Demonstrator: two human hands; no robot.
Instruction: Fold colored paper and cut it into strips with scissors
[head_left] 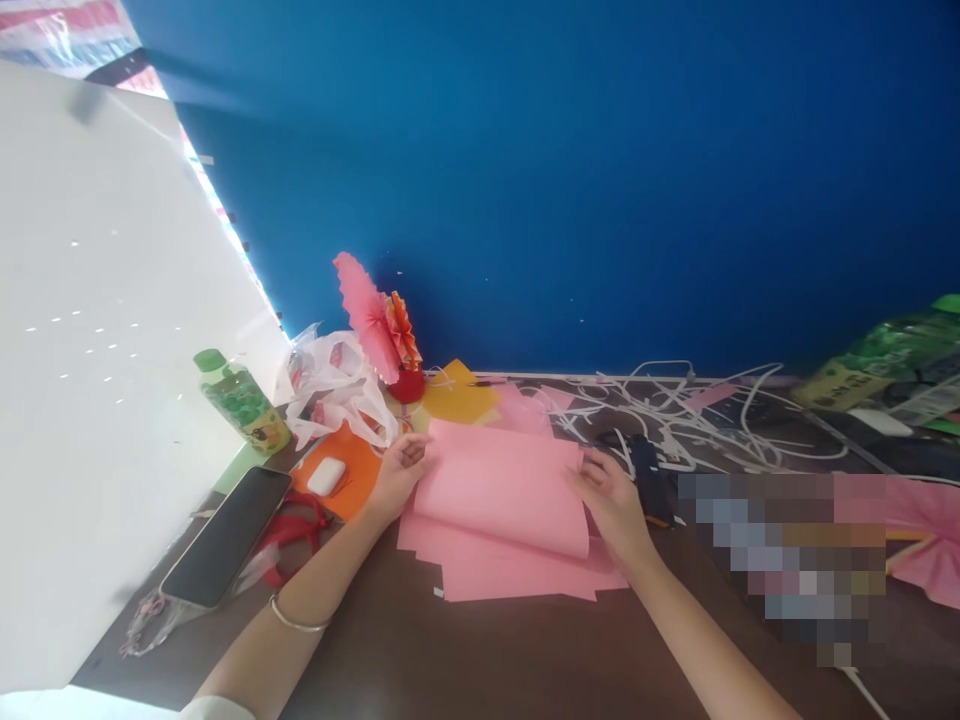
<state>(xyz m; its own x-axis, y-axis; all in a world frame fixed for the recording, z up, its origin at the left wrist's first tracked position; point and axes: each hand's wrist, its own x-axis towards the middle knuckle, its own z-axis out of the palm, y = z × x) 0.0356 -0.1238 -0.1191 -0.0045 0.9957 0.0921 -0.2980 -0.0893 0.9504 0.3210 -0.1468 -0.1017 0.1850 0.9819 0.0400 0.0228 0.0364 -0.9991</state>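
A sheet of pink paper (501, 490) is held between my two hands, its near edge curling up. My left hand (403, 472) pinches its far left corner, fingers curled. At the right edge my right hand (606, 490) grips the same sheet between thumb and fingers. More pink sheets (517, 580) lie loosely stacked beneath it on the dark table. Behind them are yellow paper (454, 393) and orange paper (341, 465), with a white earbud case (327, 477) on the orange one.
At left lie a phone (227, 537), a green-capped bottle (244, 400) and a plastic bag (337, 385). Folded pink paper fans (366, 315) stand by the blue wall. Tangled white cables (660, 415) spread along the back right, near another bottle (885, 355). A blurred patch hides part of the right side.
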